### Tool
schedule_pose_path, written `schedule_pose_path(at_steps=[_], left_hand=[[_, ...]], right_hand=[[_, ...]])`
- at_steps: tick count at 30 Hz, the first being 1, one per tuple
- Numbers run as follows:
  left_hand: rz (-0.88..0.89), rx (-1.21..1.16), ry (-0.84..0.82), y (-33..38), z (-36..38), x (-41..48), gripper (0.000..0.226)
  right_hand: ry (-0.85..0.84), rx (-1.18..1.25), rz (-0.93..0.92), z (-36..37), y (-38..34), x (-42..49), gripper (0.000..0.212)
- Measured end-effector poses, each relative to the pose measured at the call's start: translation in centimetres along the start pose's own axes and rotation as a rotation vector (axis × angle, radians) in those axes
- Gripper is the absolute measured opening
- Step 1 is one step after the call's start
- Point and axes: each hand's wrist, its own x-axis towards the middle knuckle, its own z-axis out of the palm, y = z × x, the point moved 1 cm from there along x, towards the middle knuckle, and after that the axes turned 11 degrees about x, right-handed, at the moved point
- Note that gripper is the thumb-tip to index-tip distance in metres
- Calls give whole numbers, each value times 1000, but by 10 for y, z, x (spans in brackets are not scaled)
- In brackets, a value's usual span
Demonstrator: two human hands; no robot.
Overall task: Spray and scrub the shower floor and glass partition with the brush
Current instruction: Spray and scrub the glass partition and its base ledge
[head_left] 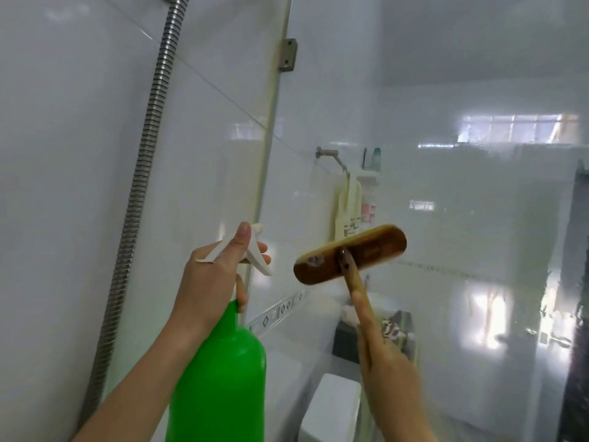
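The green spray bottle (223, 378) was cut off at six o'clock. The bristles of the brush (350, 253) faced away unseen, its handle end buried in the right hand (381, 349) at five o'clock.

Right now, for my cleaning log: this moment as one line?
left hand: grips green spray bottle | right hand: holds brush, head up at glass partition | contact: cannot tell

bottle (220, 371) left of brush (350, 253), seemingly on glass (462, 218)
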Motion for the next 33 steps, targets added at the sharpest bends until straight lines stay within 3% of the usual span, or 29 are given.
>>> schedule_pose_path(at_steps=[3, 5, 11, 14, 17, 21, 26, 29, 33], left_hand=[[13, 41, 10, -2, -1, 0, 52], [26, 51, 19, 0, 3, -2, 52], [21, 20, -20, -4, 11, -18, 51], [-6, -8, -58, -11, 18, -34, 55], [-32, 5, -79, -17, 28, -47, 53], [-11, 25, -95, -30, 36, -63, 53], [-44, 54, -140, -56, 46, -81, 53], [-67, 63, -170, -63, 59, -89, 54], [-69, 99, -207, -61, 84, -102, 63]], right_hand=[[207, 4, -98, -44, -32, 86, 65], [201, 18, -63, -58, -36, 117, 59], [-62, 82, 140, -27, 0, -39, 52], [-23, 59, 86, -21, 5, -64, 51], [90, 90, 50, -39, -11, -27, 57], [165, 98, 149, -57, -9, 10, 57], [107, 255, 555, -53, 0, -112, 60], [153, 347, 564, -64, 2, -87, 40], [204, 579, 550, -74, -1, -31, 37]])
